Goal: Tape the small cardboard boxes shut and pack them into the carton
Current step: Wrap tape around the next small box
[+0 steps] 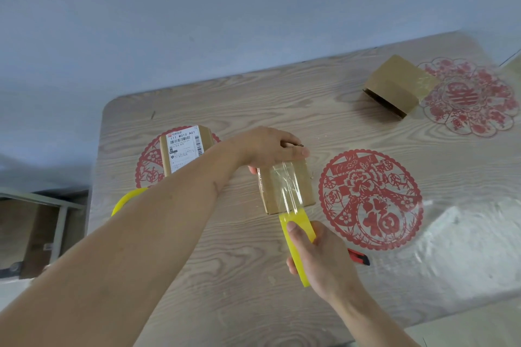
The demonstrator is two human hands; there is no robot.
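- Near the middle of the table (253,276), we hold a small cardboard box (284,186) steady with our left hand (265,149), fingers curled over its far end.
- Our right hand (318,256), at 6 o'clock from that box, grips a yellow tape roll (298,227), thumb pressed on its rim.
- Clear tape (287,191) runs from the roll over the box top.
- At 9 o'clock, just beside our left forearm, stands a labelled box (183,152); another yellow roll (127,200) peeks out below it.
- At 2 o'clock, well apart, lies a third box (394,87), already taped.
- A red utility knife (359,257) lies just right of our right hand.
- Red paper-cut decorations (372,200) lie under the table's clear cover.
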